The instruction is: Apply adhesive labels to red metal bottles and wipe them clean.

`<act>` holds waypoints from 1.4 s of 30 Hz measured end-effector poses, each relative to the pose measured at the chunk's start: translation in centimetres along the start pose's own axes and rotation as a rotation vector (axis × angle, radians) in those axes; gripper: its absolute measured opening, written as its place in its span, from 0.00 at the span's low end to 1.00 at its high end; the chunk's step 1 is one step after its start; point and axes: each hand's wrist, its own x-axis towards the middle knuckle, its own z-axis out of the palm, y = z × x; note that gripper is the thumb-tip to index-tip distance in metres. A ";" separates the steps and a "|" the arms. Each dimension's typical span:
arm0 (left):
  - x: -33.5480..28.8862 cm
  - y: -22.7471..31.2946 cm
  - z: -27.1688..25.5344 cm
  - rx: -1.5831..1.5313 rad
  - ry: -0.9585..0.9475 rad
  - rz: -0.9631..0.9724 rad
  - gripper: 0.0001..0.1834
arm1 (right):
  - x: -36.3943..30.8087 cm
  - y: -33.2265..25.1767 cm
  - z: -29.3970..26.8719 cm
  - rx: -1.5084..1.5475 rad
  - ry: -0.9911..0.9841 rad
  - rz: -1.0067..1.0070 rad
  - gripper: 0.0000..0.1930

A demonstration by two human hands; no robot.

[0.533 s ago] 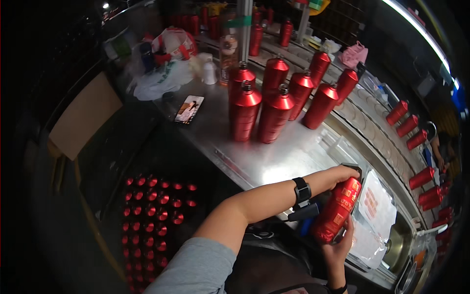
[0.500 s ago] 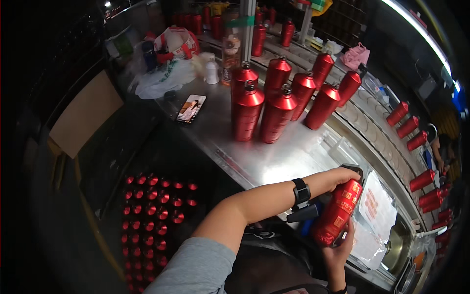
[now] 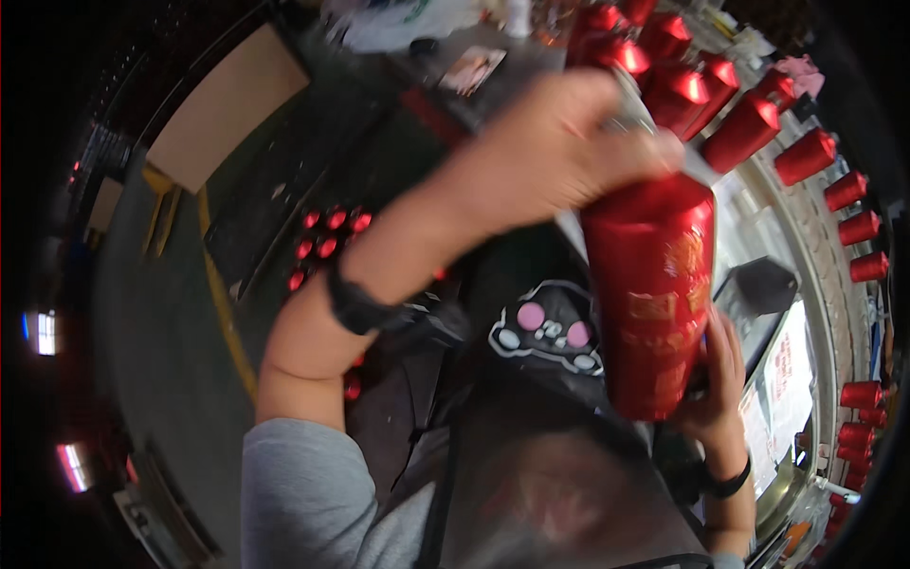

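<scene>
See, in front of the right part of the dark apron [image 3: 512,408] with a white-outlined, pink-spotted cartoon face [image 3: 550,332], a tall, glossy, metallic-red bottle [image 3: 649,303] with gold-toned printing, broad at the sloping shoulder and narrower toward the base. Held shoulder-up between two bare hands. Beyond the apron's cartoon face, at the bottle's top, find the left hand [image 3: 588,133], fingers bent over toward the neck; too blurred to tell how tightly closed. At the apron's right edge, find the right hand [image 3: 720,408], wrapped around the bottle's lower side and holding near the base.

Judge as stiff-walled, likely glass beneath the shiny coat, so probably weighty; cannot tell whether filled. Expect a slick skin, apt to twist in a loose grasp, and perhaps a chip or scuff if knocked against the similar shiny, cone-shouldered red bottles [image 3: 741,133] standing beyond the apron to the right. Best gripped full-palmed below the flare, steadied at the neck; avoid pinching the sloping shoulder alone, likely to slip.
</scene>
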 end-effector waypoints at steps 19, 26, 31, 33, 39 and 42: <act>-37.4 -34.7 -4.8 0.969 0.694 -0.779 0.19 | -1.2 4.1 -1.4 -0.058 -0.192 0.602 0.38; -44.2 -38.0 -1.7 0.853 0.820 -0.876 0.19 | -3.4 8.6 -3.8 -0.051 -0.094 0.669 0.31; -53.2 -37.4 1.5 0.782 0.924 -1.214 0.19 | -0.4 9.3 -2.7 -0.087 -0.138 0.524 0.31; -57.5 -37.4 2.9 0.785 1.081 -1.202 0.19 | 0.0 9.1 -2.2 -0.084 -0.155 0.497 0.31; -66.3 -37.4 3.0 0.827 1.416 -1.491 0.20 | -0.7 8.6 -1.7 -0.137 -0.181 0.475 0.33; -68.4 -37.7 1.8 0.825 1.507 -1.499 0.22 | -1.6 8.8 -2.5 -0.150 -0.175 0.535 0.35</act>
